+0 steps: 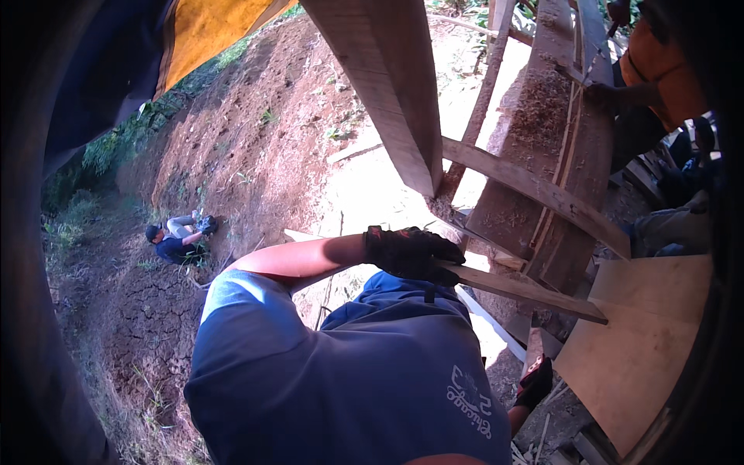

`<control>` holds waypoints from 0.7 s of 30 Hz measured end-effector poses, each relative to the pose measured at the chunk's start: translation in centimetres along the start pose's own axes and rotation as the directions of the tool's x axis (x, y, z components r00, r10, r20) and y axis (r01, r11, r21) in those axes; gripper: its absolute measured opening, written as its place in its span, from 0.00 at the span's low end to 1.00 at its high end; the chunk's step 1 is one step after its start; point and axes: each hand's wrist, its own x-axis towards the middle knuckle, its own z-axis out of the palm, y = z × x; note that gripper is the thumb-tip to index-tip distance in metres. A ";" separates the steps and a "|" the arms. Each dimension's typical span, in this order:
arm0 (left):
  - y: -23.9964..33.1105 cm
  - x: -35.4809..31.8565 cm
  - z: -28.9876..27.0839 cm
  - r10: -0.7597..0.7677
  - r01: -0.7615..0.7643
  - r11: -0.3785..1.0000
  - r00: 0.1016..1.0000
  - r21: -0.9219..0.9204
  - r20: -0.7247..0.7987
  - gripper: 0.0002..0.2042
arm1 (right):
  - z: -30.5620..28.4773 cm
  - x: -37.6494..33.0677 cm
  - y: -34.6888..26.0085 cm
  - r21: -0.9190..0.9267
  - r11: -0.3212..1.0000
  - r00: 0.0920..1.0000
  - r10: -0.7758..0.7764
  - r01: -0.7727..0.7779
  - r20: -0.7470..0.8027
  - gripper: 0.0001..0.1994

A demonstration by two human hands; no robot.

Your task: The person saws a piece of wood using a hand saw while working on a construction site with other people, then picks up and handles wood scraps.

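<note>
My left hand, in a dark glove, is closed round the near end of a narrow wooden board. The board runs from my waist to the right, its far end over a plywood sheet. Lower at the right, my right hand, in a black and red glove, is closed at the base of a flat, tapered, blade-like piece. That piece points up toward the board; its exact kind is unclear. Just past my left hand, another wooden strip lies across a wide plank bench strewn with shavings.
A thick wooden post slants down close in front of me. At the upper right a person in orange works by the bench. Far left, another person sits on the reddish slope. A yellow and dark cloth hangs upper left.
</note>
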 end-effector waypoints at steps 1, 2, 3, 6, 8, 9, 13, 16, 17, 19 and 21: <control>-1.5 -3.2 -0.8 -0.074 0.075 0.997 0.997 -0.031 0.028 0.28 | 0.4 1.2 0.8 -0.066 0.998 0.997 0.010 -0.006 0.071 0.20; -2.7 -5.2 -1.7 -0.118 0.121 0.991 0.991 -0.049 0.056 0.27 | 0.8 3.3 1.5 -0.117 0.993 0.992 0.000 0.015 0.125 0.20; -2.8 -6.8 -2.5 -0.214 0.216 0.974 0.976 -0.072 0.029 0.26 | 1.4 6.0 1.4 -0.048 0.995 0.980 0.094 -0.087 0.174 0.21; -10.9 -14.6 -1.6 -0.240 0.235 0.969 0.969 -0.075 -0.058 0.25 | 4.3 7.2 0.6 -0.091 0.938 0.909 0.346 -0.334 0.233 0.23; -11.1 -18.3 -1.4 -0.333 0.327 0.943 0.923 -0.062 -0.195 0.27 | 4.4 7.8 1.0 -0.273 0.924 0.903 0.338 -0.266 0.264 0.23; -12.2 -20.0 -1.4 -0.397 0.390 0.918 0.890 -0.080 -0.225 0.27 | 3.6 8.4 1.6 -0.348 0.910 0.907 0.325 -0.224 0.266 0.23; -15.4 -31.3 1.6 -0.716 0.675 0.690 0.584 -0.262 -0.382 0.27 | 3.6 11.7 3.4 -0.384 0.851 0.843 0.472 -0.359 0.258 0.18; -17.0 -40.2 5.7 -0.881 0.784 0.423 0.239 -0.454 -0.409 0.27 | 3.4 13.6 4.3 -0.517 0.814 0.845 0.454 -0.264 0.284 0.15; -17.8 -41.9 6.1 -0.906 0.808 0.360 0.184 -0.466 -0.382 0.28 | 2.8 13.5 4.4 -0.551 0.802 0.856 0.437 -0.231 0.277 0.14; -17.1 -44.0 7.3 -0.947 0.839 0.198 0.030 -0.507 -0.320 0.28 | 2.5 14.5 4.7 -0.647 0.754 0.868 0.391 -0.112 0.306 0.13; -15.7 -44.5 7.7 -0.971 0.876 0.028 -0.090 -0.481 -0.220 0.29 | 2.3 14.9 5.6 -0.731 0.660 0.866 0.254 0.170 0.431 0.12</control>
